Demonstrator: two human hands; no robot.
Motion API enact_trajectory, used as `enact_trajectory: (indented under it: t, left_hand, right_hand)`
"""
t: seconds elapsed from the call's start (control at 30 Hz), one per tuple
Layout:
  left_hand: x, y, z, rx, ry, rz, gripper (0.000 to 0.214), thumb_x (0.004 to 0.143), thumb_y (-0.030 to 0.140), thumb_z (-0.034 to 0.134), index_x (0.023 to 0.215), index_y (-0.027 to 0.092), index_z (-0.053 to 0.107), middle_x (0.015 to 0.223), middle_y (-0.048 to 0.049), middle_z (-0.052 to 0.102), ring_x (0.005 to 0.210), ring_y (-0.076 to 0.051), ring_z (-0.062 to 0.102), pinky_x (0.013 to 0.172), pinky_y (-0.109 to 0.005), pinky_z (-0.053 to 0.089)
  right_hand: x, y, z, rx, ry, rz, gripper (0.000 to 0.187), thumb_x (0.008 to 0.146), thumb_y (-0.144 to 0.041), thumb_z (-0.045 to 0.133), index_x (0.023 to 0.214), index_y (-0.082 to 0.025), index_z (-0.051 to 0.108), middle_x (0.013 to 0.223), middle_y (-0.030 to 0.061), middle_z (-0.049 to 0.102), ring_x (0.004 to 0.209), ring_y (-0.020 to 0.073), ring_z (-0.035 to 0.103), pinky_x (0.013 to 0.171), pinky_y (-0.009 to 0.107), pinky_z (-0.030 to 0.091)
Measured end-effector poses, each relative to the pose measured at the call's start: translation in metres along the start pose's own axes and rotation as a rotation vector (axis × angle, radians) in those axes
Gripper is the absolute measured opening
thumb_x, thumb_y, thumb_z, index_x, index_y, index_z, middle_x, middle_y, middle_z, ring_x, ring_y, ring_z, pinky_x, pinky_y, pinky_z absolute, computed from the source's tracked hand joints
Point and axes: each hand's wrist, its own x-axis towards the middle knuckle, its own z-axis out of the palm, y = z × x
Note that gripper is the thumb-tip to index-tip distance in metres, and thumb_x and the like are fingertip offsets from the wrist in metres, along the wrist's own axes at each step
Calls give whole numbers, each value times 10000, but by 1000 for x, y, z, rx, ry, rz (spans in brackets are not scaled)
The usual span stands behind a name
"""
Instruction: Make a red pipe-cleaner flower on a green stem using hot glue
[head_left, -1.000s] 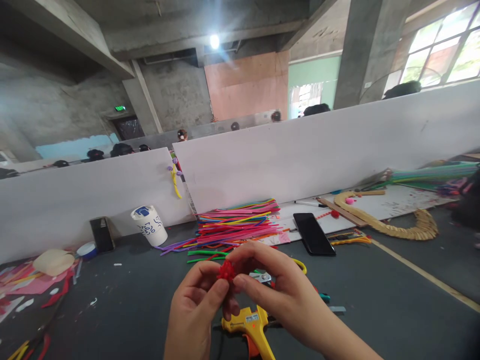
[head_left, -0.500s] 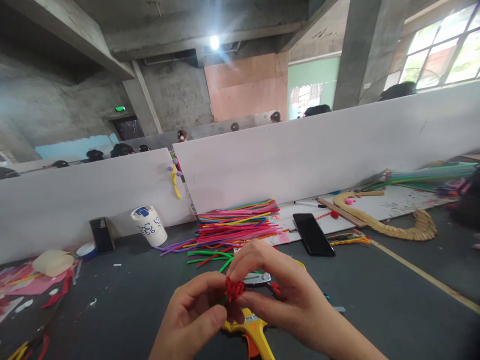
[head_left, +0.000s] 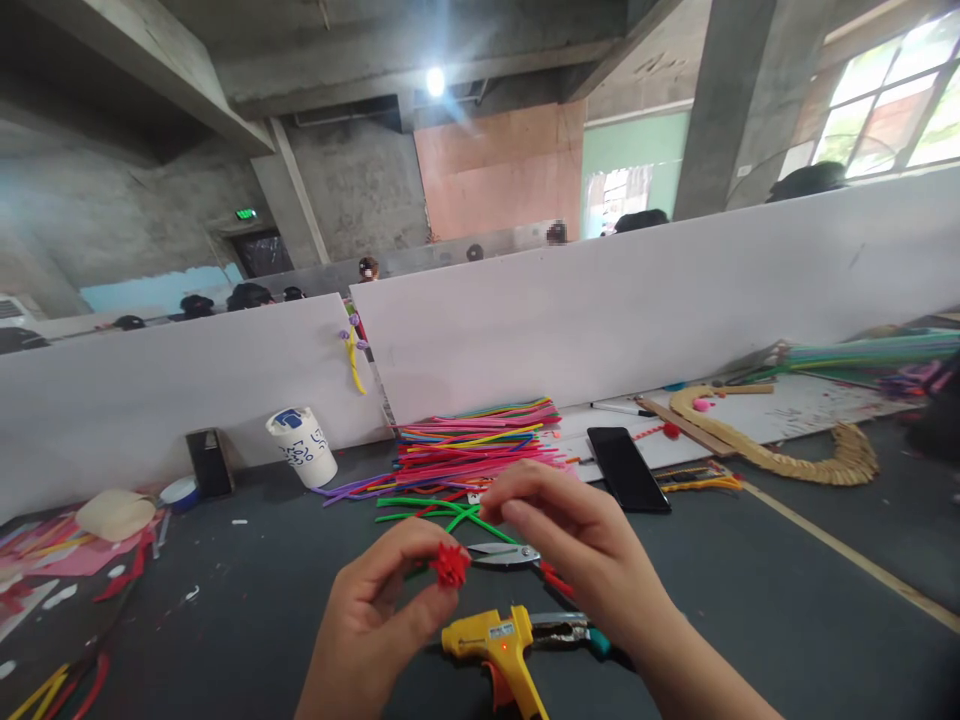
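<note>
A small red pipe-cleaner flower (head_left: 450, 566) is pinched between the thumb and forefinger of my left hand (head_left: 382, 610), its frilly head facing up. A bit of green shows behind those fingers. My right hand (head_left: 577, 540) hovers to the right, apart from the flower, fingers loosely bent and nothing visible in them. Beneath it lie scissors (head_left: 506, 554) with red handles, partly covered by the hand. A yellow glue gun (head_left: 491, 635) with a lit red light rests on the table in front of me, and pliers (head_left: 559, 630) lie beside it.
Behind my hands are a pile of coloured pipe cleaners (head_left: 472, 450), green stems (head_left: 420, 505) and a black phone (head_left: 626, 468). A white cup (head_left: 304, 450) and another phone (head_left: 210, 462) stand left, near scraps (head_left: 90, 545). A white partition (head_left: 600, 310) runs along the back.
My right hand has let go of the red flower and moved up and right. My left hand keeps the flower, now slightly further left, and more of the glue gun and pliers shows.
</note>
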Motion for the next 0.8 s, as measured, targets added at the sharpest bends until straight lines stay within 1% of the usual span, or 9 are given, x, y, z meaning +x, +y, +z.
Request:
enact_trajectory:
  t: [0.1,0.17,0.2,0.27,0.33,0.47,0.57,0.63,0.8]
  left_hand:
    - [6,-5,-7,105,99,-71,118,712,313,745,788,223,751,800,-15,717,798,-197,628,765,-266,480]
    - [9,-10,-11,144,126,-135,157,714,334,748,816,216,737,790,-11,721,777,-189,629,745,-266,484]
    - [10,-13,-13,145,123,-163,169,712,343,751,813,209,733,774,-13,723,757,-187,630,720,-265,487]
    - [8,-18,-17,135,106,-207,187,706,360,753,785,193,729,717,-20,720,695,-181,624,651,-260,483]
    - [2,-23,-20,127,105,-239,201,694,374,756,748,183,729,657,-22,709,640,-175,609,594,-254,468]
    - [-15,-33,-26,109,148,-287,217,685,384,753,710,170,726,628,-30,698,592,-170,588,533,-249,430]
    - [-23,-42,-28,68,177,-320,231,700,393,735,722,164,711,687,-51,711,604,-177,589,521,-257,429]
    - [-25,-49,-28,31,186,-336,237,703,395,732,715,161,697,696,-52,700,603,-172,575,516,-254,425]
    - [-33,-60,-33,-45,169,-382,245,699,398,736,717,157,698,703,-55,691,598,-158,551,513,-245,415]
  right_hand:
    - [2,8,-4,-106,-48,138,395,961,-386,401,711,-174,623,514,-22,562,492,112,548,501,220,448]
    - [5,14,-4,-198,-62,192,466,973,-405,358,653,-172,604,423,-49,452,409,100,464,436,214,384]
    - [6,16,-3,-243,-55,205,422,971,-366,368,701,-168,624,451,-47,474,430,102,473,451,216,387]
    - [9,21,-4,-350,-55,224,237,931,-225,421,940,-171,651,665,-12,626,603,120,575,579,233,452]
    - [11,25,-6,-470,-104,256,273,881,-125,468,1104,-191,612,887,18,684,774,137,620,712,270,484]
    - [7,44,-17,-740,-278,395,164,958,-219,508,1036,-152,635,910,43,679,796,164,644,754,347,526]
    - [-6,64,-23,-923,-430,484,268,947,-324,579,1158,-160,592,1147,74,624,962,204,636,820,407,544]
    - [-17,75,-24,-1033,-521,534,296,942,-328,587,1193,-171,578,1200,83,602,1002,217,625,840,419,540]
    - [-39,86,-21,-1206,-634,541,304,942,-323,586,1202,-167,574,1210,86,598,1017,224,621,852,431,535]
